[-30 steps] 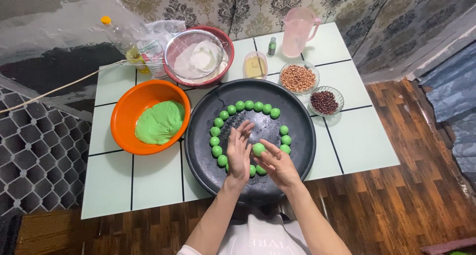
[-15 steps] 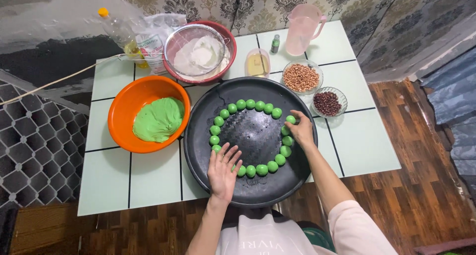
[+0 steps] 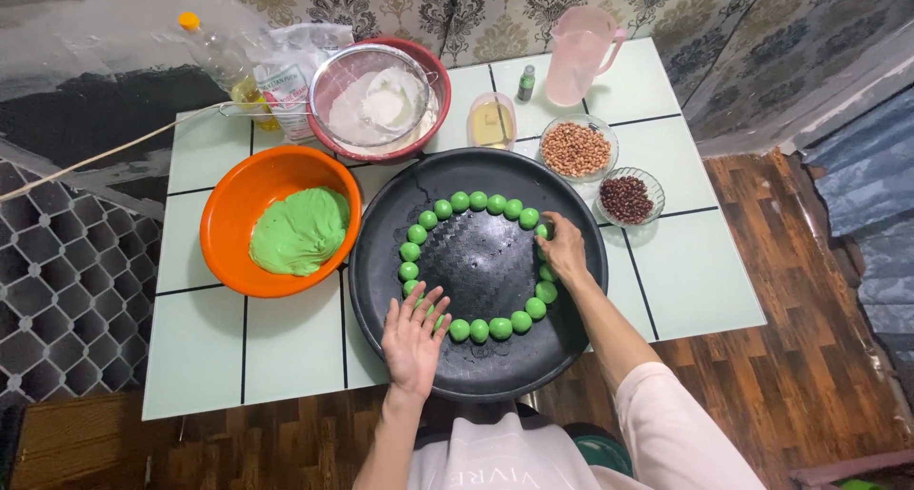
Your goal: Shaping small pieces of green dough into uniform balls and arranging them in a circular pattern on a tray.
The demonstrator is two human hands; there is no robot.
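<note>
A wide black round tray [image 3: 476, 261] sits in front of me on the table. On it lies a ring of several small green dough balls [image 3: 479, 201]. My right hand [image 3: 566, 250] rests at the ring's right side, its fingertips closed on one green dough ball [image 3: 543, 231]. My left hand [image 3: 414, 340] lies open with its fingers spread over the tray's lower left, partly covering the balls there. To the tray's left stands an orange bowl [image 3: 224, 233] with a lump of green dough [image 3: 300, 231] in it.
Behind the tray are a red bowl with a flour sieve [image 3: 381, 100], a cup of yellow liquid [image 3: 492, 120], a small green bottle [image 3: 526, 83], a pink jug [image 3: 579, 57], and glass bowls of peanuts [image 3: 576, 149] and dark beans [image 3: 626, 200]. An oil bottle [image 3: 224, 57] stands far left.
My hands, together around one ball over the tray's middle, have parted. The right hand took the ball to the ring's right side. The left hand dropped flat to the lower left.
</note>
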